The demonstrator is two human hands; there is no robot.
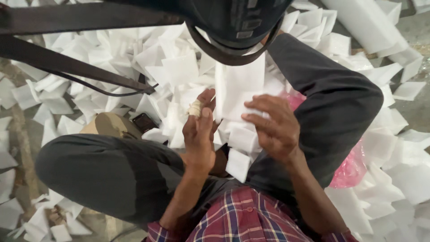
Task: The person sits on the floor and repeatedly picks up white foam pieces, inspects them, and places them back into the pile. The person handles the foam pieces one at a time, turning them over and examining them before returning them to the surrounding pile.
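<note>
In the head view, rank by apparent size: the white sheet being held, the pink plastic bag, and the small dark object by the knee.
1. Tall white sheet in both hands.
2. Pink plastic bag, partly hidden by the leg, so this order is unsure.
3. Small dark rectangular object, clearly the smallest.

The top of the white sheet above the fingers of the right hand is hidden behind a dark headset, itself cut by the top edge. The right fingertips' undersides lie out of sight against the sheet. The left hand shows a pale wrap on one finger; its kind cannot be told. A small dark thing left of the left fingers is partly covered by white pieces. The pink bag, right of the right fingers, is mostly hidden behind the knee. Both forearms run off the bottom edge.
</note>
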